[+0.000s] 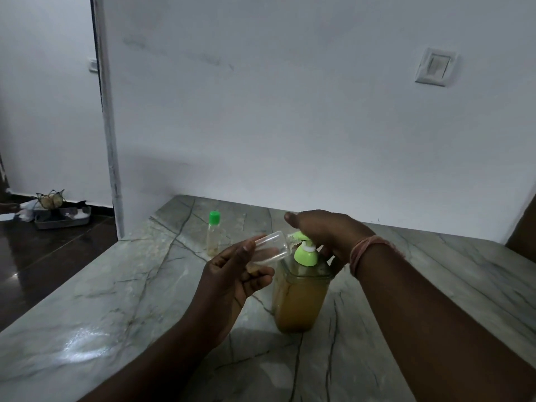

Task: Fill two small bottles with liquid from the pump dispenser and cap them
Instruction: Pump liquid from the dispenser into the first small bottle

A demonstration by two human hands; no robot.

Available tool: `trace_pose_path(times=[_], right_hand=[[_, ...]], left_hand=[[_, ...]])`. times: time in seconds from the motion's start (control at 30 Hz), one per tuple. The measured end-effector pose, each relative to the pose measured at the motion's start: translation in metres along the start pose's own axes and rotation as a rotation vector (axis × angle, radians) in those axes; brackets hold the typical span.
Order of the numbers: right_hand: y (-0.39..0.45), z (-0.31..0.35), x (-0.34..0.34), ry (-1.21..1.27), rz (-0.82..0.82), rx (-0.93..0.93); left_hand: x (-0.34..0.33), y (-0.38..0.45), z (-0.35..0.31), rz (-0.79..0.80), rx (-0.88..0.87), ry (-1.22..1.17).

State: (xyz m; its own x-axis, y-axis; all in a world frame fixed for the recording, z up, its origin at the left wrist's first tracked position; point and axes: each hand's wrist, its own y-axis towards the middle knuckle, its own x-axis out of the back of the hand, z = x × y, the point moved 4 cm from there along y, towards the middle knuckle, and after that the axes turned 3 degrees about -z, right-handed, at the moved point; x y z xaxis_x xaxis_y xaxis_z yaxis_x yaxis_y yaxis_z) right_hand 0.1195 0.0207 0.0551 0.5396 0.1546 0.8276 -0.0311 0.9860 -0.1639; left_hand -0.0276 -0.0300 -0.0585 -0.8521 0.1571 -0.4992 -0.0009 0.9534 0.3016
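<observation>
Pump dispenser (298,297) upright on marble counter (116,300), clear body about two-thirds full of amber-yellow liquid, green pump head on top. Left hand (232,274) grasps clear small bottle (271,247), uncapped, tilted nearly sideways, mouth touching green spout; inside looks nearly empty. Right hand (324,236) rests over pump head, fingers curled loosely around it. Second small bottle (214,235) stands upright farther back, green cap on, small amount of yellowish liquid at bottom.
</observation>
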Motion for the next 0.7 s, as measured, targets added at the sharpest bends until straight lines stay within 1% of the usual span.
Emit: trace_pose_path(times=[0.07, 0.17, 0.2, 0.3, 0.37, 0.43, 0.5, 0.53, 0.63, 0.7], right_hand=[[-0.005, 0.000, 0.001, 0.003, 0.030, -0.028], [-0.002, 0.004, -0.002, -0.195, -0.068, 0.149], [-0.001, 0.004, -0.004, -0.206, -0.098, 0.177], [0.002, 0.002, -0.006, -0.127, -0.093, 0.162], [-0.001, 0.002, -0.004, -0.083, -0.041, 0.134], [-0.007, 0.002, 0.001, 0.001, 0.018, 0.055], [-0.010, 0.002, 0.004, -0.006, 0.054, 0.017], [-0.009, 0.003, 0.003, -0.030, 0.040, 0.033], [0.000, 0.004, -0.004, -0.146, -0.035, 0.172], [0.001, 0.005, -0.007, -0.145, -0.047, 0.185]], left_hand=[[0.001, 0.000, 0.001, 0.001, 0.005, -0.014], [0.001, -0.001, 0.002, 0.008, 0.051, -0.147], [0.001, -0.001, 0.002, 0.000, 0.063, -0.162], [0.002, -0.002, 0.003, -0.012, 0.079, -0.150], [0.003, -0.003, 0.002, -0.021, 0.090, -0.150], [0.003, -0.004, 0.002, -0.016, 0.094, -0.172], [0.003, -0.003, 0.001, -0.002, 0.098, -0.193], [0.002, -0.004, 0.001, 0.006, 0.100, -0.206], [0.003, -0.002, 0.002, 0.009, 0.108, -0.240], [0.003, -0.002, 0.001, 0.005, 0.112, -0.249]])
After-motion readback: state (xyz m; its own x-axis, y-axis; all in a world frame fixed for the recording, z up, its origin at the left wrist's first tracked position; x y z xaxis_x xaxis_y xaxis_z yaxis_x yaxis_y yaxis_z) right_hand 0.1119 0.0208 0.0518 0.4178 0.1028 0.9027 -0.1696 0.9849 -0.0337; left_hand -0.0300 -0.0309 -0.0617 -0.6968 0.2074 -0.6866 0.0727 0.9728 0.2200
